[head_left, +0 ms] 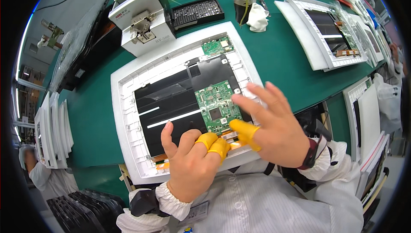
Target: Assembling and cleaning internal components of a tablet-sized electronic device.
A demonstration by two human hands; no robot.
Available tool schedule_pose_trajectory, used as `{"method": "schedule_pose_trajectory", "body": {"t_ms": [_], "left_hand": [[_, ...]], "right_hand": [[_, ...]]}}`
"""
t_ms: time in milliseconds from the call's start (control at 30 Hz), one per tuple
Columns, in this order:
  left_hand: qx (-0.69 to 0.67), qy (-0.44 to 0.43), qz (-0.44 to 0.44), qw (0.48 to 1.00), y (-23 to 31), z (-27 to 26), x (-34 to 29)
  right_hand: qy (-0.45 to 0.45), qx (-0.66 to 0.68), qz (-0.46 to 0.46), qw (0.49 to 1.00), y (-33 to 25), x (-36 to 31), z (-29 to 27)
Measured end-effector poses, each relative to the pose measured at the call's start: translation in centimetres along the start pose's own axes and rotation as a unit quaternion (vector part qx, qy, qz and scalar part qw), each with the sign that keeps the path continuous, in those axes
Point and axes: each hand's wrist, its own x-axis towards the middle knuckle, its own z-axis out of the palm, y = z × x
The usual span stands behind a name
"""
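Note:
A white plastic frame (121, 104) lies in front of me with a black panel (165, 104) inside it. A green circuit board (222, 98) sits on the panel's right part. At the board's near edge my left hand (192, 164) has its two yellow-cotted fingers bent close together over a small connector area; what lies under their tips is hidden. Its little finger stands raised over the panel. My right hand (274, 130) hovers at the board's right side, fingers stretched apart. A yellow-cotted digit of it points at the board's near right corner. Orange flex strips (162, 165) show along the frame's near edge.
A white-and-grey bench machine (145, 19) stands behind the frame, beside a black tray of small parts (198, 12). Another framed panel (332, 36) lies at the right on white foam. White frames (53, 130) stand at the left. A co-worker's sleeve (45, 175) shows at far left.

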Motion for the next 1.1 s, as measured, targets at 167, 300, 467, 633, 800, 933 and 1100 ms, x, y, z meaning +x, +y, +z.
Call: {"method": "schedule_pose_trajectory", "body": {"t_ms": [167,300,467,633,800,933,1100], "left_hand": [[-0.014,-0.037,-0.027,0.999,-1.0,-1.0,0.1],[0.012,-0.065,-0.003,0.998,-1.2,-0.6,0.3],[0.048,-0.129,-0.002,0.991,-0.2,-1.6,0.4],[-0.013,-0.119,-0.004,0.993,-0.9,-0.9,0.9],[-0.058,-0.042,-0.099,0.993,-2.6,-2.6,0.1],[-0.056,-0.031,-0.103,0.993,-3.2,-3.4,0.2],[-0.058,-0.057,-0.073,0.994,-2.9,-2.0,0.5]], "right_hand": [[0.030,0.033,0.074,0.996,1.6,-2.2,0.5],[0.063,0.090,0.090,0.990,1.1,-2.4,1.5],[0.118,0.147,0.087,0.978,1.4,-2.8,3.2],[0.137,0.149,0.079,0.976,2.2,-3.4,4.4],[0.146,0.169,0.084,0.971,2.2,-3.3,4.3],[0.140,0.169,0.087,0.972,2.1,-3.2,4.4],[0.145,0.174,0.100,0.969,2.1,-3.4,4.4]]}}
